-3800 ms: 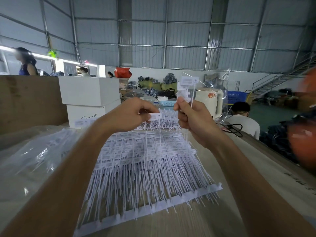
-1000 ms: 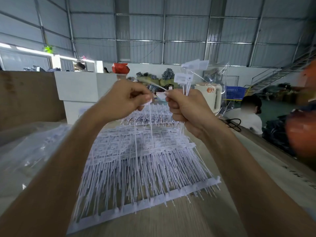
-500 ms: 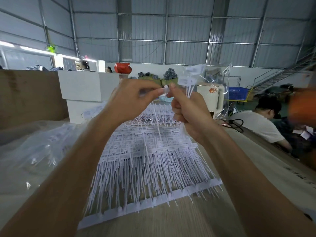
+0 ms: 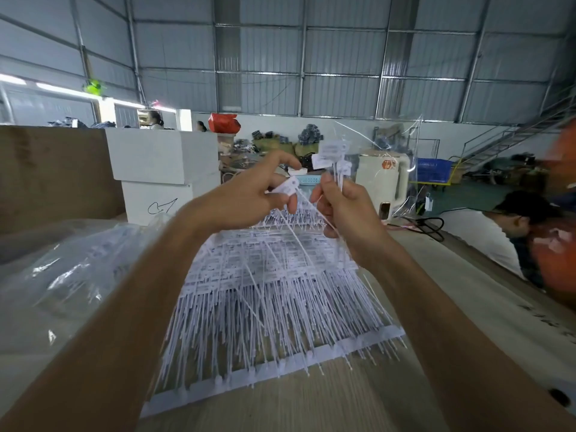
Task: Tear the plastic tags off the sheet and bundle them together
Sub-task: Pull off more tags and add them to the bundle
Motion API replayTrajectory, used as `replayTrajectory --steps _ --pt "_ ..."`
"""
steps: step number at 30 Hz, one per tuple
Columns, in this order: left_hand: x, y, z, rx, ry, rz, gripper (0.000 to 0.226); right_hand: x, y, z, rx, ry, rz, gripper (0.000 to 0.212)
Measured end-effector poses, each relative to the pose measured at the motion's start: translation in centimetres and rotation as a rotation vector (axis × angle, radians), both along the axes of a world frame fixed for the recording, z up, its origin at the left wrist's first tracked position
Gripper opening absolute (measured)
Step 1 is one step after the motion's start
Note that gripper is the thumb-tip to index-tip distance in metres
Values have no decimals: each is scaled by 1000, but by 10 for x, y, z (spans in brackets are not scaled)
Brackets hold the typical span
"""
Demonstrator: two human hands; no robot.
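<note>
Left hand point(image 4: 249, 191) pinches one torn-off tag point(image 4: 288, 186) beside the right hand point(image 4: 346, 213), whose fist keeps the bundle point(image 4: 335, 157) upright to receive it, above the sheet point(image 4: 274, 291).

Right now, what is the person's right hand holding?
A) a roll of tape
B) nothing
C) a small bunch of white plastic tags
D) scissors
C: the right hand grips a bunch of tags, their flat heads sticking up above the fingers.
</note>
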State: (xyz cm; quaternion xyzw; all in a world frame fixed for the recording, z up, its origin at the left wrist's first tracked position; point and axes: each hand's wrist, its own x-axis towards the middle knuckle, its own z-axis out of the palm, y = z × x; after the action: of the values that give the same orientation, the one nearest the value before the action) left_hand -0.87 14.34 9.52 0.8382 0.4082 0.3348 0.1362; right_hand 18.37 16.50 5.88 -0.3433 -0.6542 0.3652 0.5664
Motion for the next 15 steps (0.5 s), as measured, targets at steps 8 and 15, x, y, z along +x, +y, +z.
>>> replayTrajectory --steps 8,15 --pt "6 -2 4 171 -242 146 28 -4 -8 7 44 52 143 22" --pt "15 0 3 119 -170 203 14 -6 -9 11 2 318 30 33"
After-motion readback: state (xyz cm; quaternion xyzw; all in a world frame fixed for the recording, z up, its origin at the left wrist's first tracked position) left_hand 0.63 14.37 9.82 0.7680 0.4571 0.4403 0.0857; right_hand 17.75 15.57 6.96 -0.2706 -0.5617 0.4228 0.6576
